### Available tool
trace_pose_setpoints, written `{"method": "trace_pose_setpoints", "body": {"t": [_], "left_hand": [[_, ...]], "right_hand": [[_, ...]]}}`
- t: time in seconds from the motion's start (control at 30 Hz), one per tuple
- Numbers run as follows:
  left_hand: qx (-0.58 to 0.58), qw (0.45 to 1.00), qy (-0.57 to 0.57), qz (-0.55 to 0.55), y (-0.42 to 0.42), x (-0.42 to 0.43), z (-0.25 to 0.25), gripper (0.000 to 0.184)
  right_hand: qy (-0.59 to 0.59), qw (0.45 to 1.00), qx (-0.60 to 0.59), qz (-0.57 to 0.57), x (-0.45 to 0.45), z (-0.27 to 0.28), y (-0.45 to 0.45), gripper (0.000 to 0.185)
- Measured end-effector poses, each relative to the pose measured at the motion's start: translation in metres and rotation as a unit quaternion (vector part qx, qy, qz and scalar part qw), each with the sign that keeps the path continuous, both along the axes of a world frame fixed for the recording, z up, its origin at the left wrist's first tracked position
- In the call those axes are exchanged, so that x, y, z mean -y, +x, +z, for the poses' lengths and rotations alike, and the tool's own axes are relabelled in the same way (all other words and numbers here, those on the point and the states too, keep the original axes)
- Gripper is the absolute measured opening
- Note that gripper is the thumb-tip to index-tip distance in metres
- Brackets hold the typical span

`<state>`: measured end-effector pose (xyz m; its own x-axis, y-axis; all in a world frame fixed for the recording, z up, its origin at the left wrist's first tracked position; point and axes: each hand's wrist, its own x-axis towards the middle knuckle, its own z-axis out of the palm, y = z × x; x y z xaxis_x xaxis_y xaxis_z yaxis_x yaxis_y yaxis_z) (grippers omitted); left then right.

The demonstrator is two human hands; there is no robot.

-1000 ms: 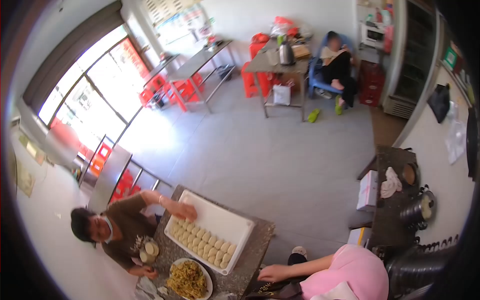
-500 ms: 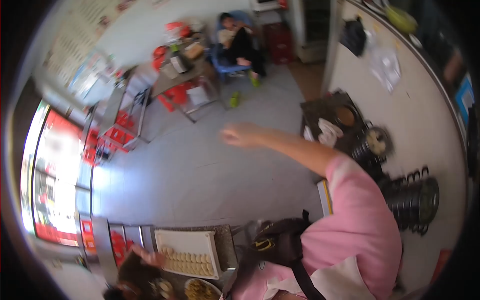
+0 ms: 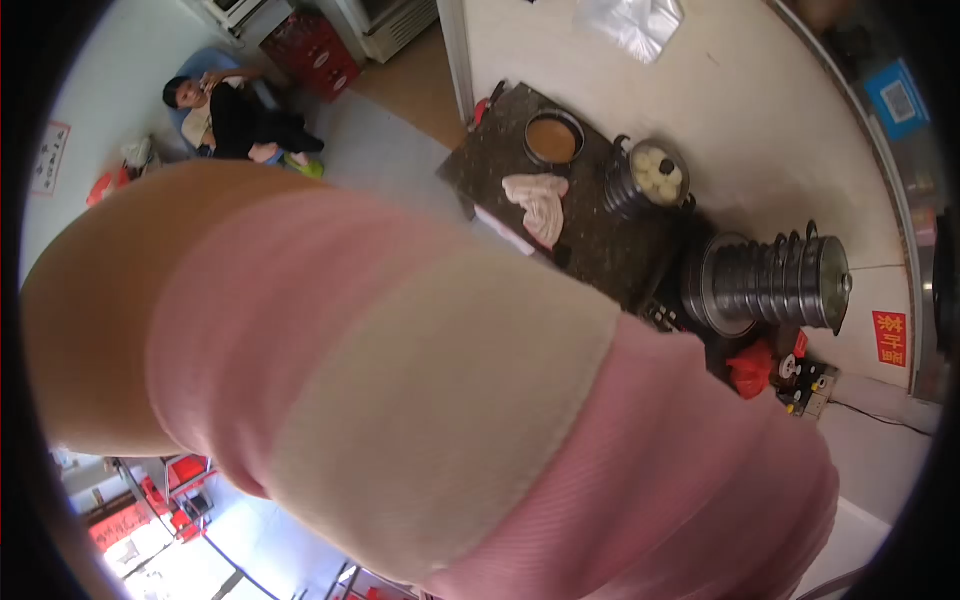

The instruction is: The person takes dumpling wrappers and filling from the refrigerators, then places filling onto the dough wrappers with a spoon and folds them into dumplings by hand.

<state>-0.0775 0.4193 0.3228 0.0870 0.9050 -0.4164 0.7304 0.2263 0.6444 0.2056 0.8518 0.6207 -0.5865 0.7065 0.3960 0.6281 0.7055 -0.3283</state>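
Neither of my hands shows in the head view. One raised, bent arm in a pink sleeve (image 3: 440,380) with a broad cream band crosses close before the camera and covers much of the scene. Its bare part (image 3: 100,300) reaches the left edge, and the hand beyond is out of sight. Behind the sleeve stands a dark worktop (image 3: 610,245). On it are a crumpled pale cloth (image 3: 542,208), a round pan of something brown (image 3: 553,140) and a pot (image 3: 622,188) with several round pale pieces. A stack of metal steamers (image 3: 770,285) stands at its near end.
Another person (image 3: 240,120) sits in a blue chair at the back left, beside red crates (image 3: 312,58). A clear plastic bag (image 3: 635,25) hangs on the wall. A red bag (image 3: 752,370) lies below the steamers. Red stools (image 3: 187,470) appear at lower left.
The arm, stretched out over the floor before with its hand visible, is now bent close to the camera. The view has swung toward the worktop; the tray of dumplings has left it.
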Motion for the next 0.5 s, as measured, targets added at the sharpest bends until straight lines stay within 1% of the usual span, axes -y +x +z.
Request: {"method": "trace_pose_setpoints", "body": {"t": [0.1, 0.17, 0.27, 0.33, 0.4, 0.5], "left_hand": [[0.023, 1.0, -0.015, -0.012, 0.017, -0.086, -0.009, 0.039], [0.025, 0.998, -0.043, -0.026, 0.02, -0.134, -0.008, 0.038], [0.048, 0.997, -0.059, -0.027, 0.05, -0.22, -0.023, 0.036], [0.032, 0.998, -0.045, -0.037, 0.07, -0.281, -0.027, 0.035], [0.007, 0.999, -0.018, -0.042, 0.083, -0.338, -0.023, 0.034], [0.013, 0.999, -0.026, 0.013, 0.119, -0.383, -0.038, 0.017]], "right_hand": [[-0.014, 0.997, 0.004, -0.072, -0.067, 0.001, 0.064, 0.037], [-0.042, 0.991, -0.003, -0.127, -0.105, -0.014, 0.111, 0.037], [-0.054, 0.981, 0.003, -0.189, -0.177, -0.027, 0.172, 0.037], [-0.053, 0.975, -0.002, -0.216, -0.23, -0.033, 0.202, 0.037], [-0.041, 0.97, -0.019, -0.239, -0.289, -0.025, 0.23, 0.037], [-0.016, 0.965, -0.033, -0.261, -0.374, 0.0, 0.254, 0.037]]}}
